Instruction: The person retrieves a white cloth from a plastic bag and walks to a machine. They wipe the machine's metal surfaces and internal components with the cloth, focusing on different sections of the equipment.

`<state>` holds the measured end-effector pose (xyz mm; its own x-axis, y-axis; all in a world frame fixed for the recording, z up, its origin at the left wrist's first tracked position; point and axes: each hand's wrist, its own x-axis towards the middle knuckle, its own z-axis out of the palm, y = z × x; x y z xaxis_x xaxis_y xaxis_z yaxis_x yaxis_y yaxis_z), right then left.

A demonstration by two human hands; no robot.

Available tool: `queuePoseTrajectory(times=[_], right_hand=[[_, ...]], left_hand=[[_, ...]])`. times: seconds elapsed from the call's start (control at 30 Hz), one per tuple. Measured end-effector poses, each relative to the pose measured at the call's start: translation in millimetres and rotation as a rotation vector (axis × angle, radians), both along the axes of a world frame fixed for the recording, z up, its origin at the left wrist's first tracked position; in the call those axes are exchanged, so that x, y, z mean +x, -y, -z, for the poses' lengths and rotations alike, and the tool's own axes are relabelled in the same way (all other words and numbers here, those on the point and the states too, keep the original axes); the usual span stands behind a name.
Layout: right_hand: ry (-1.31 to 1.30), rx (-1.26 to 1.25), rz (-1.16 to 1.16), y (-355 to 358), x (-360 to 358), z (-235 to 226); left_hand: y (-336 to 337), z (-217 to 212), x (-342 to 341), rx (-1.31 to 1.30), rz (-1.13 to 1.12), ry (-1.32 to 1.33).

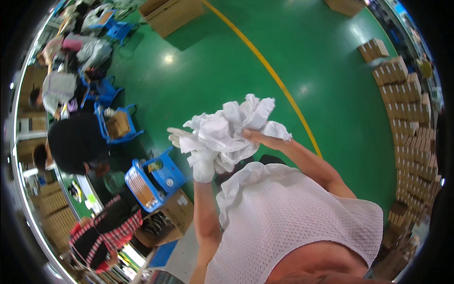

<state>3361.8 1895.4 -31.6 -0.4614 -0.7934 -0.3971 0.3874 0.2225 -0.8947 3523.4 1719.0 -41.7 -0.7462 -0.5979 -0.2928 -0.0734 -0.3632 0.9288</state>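
Note:
A loose bundle of crumpled white sheets [222, 130] is held between my two hands in front of my body. Whether the sheets are thin paper or cloth I cannot tell. My left hand [202, 165], in a white glove with pale fingertips, supports the bundle from its left and below; some fingers stick out past its left edge. My bare right hand [261, 138] grips the right side, thumb on top and the other fingers hidden beneath the folds. One flap of the bundle hangs over the back of that hand.
Blue stools [158, 180] line the left side, near people seated along a workbench. An open cardboard box [177, 213] stands by the nearest stool. Another carton [172, 16] sits on the green floor [227, 61] ahead. Stacked cartons [411, 132] run along the right, beyond a yellow floor line [279, 80].

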Motion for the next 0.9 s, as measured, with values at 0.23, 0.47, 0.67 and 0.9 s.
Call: queuePoseTrajectory(times=[0.23,0.47,0.67,0.9], right_hand=[[0.032,-0.059,0.051,-0.3,-148.8,36.2],[0.531,-0.04,0.638,59.2,-332.5,16.5],[0.653,-0.659,1.041,92.9,-467.5,39.9],[0.75,-0.643,1.027,129.0,-662.4,77.2]], left_hand=[[43.7,-0.2,-226.8,-0.34,0.618,0.168],[98.3,-19.6,-480.8,-0.346,1.091,0.168],[129.0,-57.4,-643.7,0.119,0.823,0.177],[171.1,-24.5,-858.5,-0.074,0.789,0.145]])
